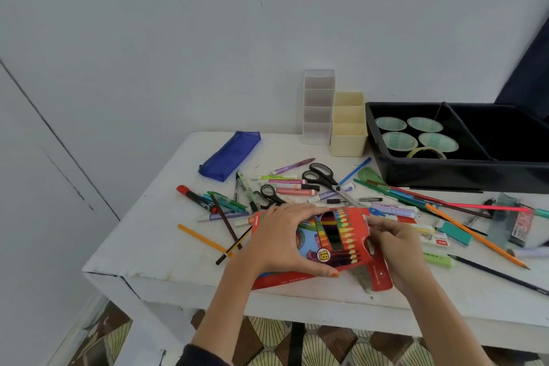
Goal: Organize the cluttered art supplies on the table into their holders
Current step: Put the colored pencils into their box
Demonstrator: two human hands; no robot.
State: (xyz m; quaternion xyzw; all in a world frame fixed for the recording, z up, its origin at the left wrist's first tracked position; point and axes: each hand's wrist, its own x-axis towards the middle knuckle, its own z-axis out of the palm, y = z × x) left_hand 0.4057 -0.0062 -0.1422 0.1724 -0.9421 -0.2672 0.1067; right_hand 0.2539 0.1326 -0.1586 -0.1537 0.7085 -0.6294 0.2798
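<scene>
The left hand [276, 242] grips the box [335, 236] across its width, and the right hand [398, 252] pinches its flap end. The box is at the table's [148, 246] near edge. It is probably being opened, so the next move calls for gathering the loose pencils [475, 235] and sliding them in, tips aligned.

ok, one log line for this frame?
left hand: grips red coloured-pencil box | right hand: holds box's flap end | white holder, cream holder: nothing visible inside | large scissors: loose on table
</scene>
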